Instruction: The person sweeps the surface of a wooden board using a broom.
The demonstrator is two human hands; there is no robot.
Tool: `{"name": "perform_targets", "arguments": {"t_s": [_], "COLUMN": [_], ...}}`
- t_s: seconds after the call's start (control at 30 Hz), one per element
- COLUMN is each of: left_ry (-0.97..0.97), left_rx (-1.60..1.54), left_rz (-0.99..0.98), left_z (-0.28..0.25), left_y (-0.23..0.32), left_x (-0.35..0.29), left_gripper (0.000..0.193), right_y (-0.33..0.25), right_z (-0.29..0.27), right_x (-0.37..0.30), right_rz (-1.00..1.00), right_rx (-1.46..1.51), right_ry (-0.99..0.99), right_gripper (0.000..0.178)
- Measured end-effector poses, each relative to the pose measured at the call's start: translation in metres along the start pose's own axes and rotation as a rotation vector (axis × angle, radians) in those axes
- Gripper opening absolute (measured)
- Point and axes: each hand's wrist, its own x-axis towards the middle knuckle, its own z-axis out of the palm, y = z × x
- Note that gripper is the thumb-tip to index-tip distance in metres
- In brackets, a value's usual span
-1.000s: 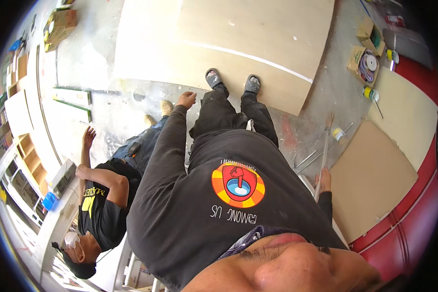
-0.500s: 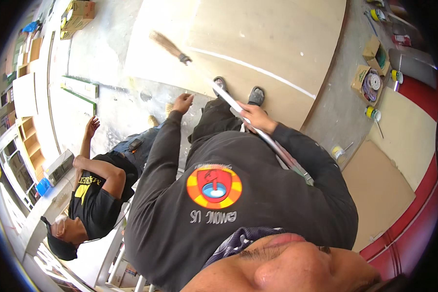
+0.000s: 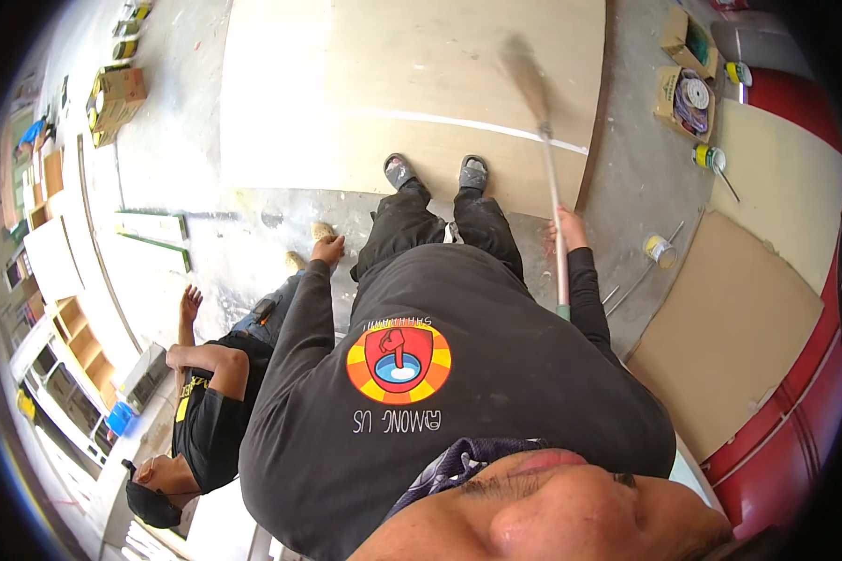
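In my right hand [image 3: 569, 230] is the long pale handle of a broom [image 3: 551, 173], with my fingers wrapped round it. The broom's brown bristle head [image 3: 526, 75] is smeared by motion and lies ahead of me to the right, over a large tan board [image 3: 421, 56]. The handle's greenish end points back beside my right forearm. My left hand [image 3: 327, 251] hangs at my left side, loosely curled with the fingers slightly apart, and nothing shows in it. A thin white line [image 3: 458, 122] crosses the board ahead of my sandalled feet [image 3: 473, 172].
Close on my left is another person [image 3: 217, 374] in a black shirt and cap. Green-edged pieces [image 3: 154, 224] and a cardboard box [image 3: 117, 101] lie farther left. At right are cans [image 3: 660, 250], open boxes [image 3: 685, 101] and brown sheets [image 3: 730, 327] beside a red surface.
The broom has swung from ahead-left to ahead-right, and my right hand has moved out to my right side with it. My left hand has lowered toward my side.
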Motion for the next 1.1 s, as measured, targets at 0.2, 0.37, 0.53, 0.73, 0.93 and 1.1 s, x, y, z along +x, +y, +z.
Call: {"name": "perform_targets", "arguments": {"t_s": [0.2, 0.37, 0.53, 0.73, 0.93, 1.1], "left_ry": [0.036, 0.042, 0.055, 0.131, 0.184, 0.132], "left_rx": [-0.070, -0.109, 0.001, 0.118, 0.108, -0.116], "left_rz": [0.255, 0.389, 0.381, 0.343, 0.307, 0.190], "left_z": [0.014, 0.025, 0.034, 0.028, 0.004, -0.017], "left_y": [0.076, 0.096, 0.070, 0.038, -0.006, -0.048], "left_x": [0.013, 0.001, -0.010, -0.034, -0.043, -0.018], "left_gripper": [0.033, 0.032, 0.032, 0.035, 0.034, 0.036], "right_y": [-0.023, -0.091, -0.129, -0.134, -0.104, -0.107], "right_z": [-0.068, -0.028, 0.079, 0.255, 0.353, 0.247], "right_x": [0.008, -0.050, -0.081, -0.064, -0.026, 0.024], "right_rz": [-0.153, -0.305, -0.497, -0.600, -0.630, -0.424], "right_rx": [-0.022, -0.183, -0.435, -0.734, -0.813, -0.471], "right_ry": [0.292, 0.186, -0.188, -0.706, -0.820, -0.574], "right_gripper": [0.042, 0.045, 0.047, 0.051, 0.032, 0.016]}}
